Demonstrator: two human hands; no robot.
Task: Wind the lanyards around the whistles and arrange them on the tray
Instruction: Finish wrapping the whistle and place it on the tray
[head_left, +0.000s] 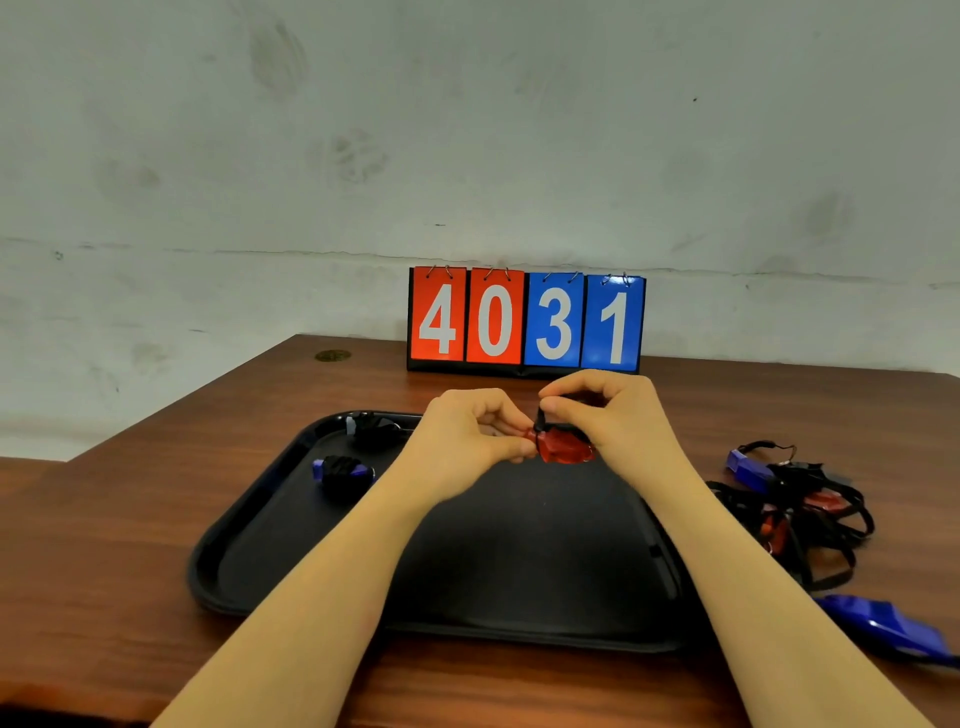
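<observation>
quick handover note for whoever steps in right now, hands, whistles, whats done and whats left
Left hand pinches one end of the red whistle above the tray.
Right hand pinches its black lanyard just above the whistle, mid-wind.
Done: two wrapped whistles lie at the tray's far left corner.
Left: finish this one and set it on the tray, then the tangled pile of whistles on the table to the tray's right.

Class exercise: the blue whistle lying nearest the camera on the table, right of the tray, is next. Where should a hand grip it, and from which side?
Probably pinch the blue whistle across the sides of its body, with the right hand coming from above. It lies flat on the table, clear of the tray, its left end running into the tangled lanyards, so the bare plastic is freest.
</observation>
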